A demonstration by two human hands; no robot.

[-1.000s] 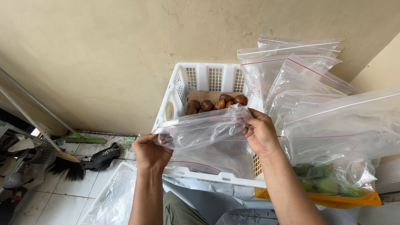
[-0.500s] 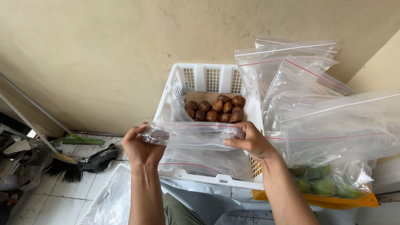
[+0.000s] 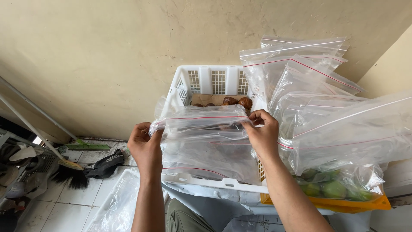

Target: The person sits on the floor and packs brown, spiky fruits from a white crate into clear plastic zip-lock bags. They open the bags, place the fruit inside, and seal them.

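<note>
Your left hand (image 3: 146, 146) pinches the left end of a clear bag (image 3: 201, 122), fingers curled around the bunched plastic at its mouth. Your right hand (image 3: 262, 133) pinches the right end of the same bag, fingertips closed on the top edge where a thin red line runs along the seal. You hold the bag stretched level between both hands, above the near half of a white crate (image 3: 214, 79), and it hangs slack in the middle. More clear bags lie under it inside the crate, draped toward the near rim. At the crate's far end, brown fruits (image 3: 240, 102) sit on a piece of cardboard (image 3: 201, 99), partly hidden behind the bag. To the right of the crate, a stack of empty bags (image 3: 326, 99) stands and leans against the wall (image 3: 107, 51), touching your right wrist area. Below that stack, green fruits (image 3: 330, 189) lie in a bag on an orange tray (image 3: 326, 203). On the tiled floor (image 3: 86, 193) to the left, a broom (image 3: 71, 172) and a black cloth (image 3: 105, 163) lie near the wall, well apart from your hands.
</note>
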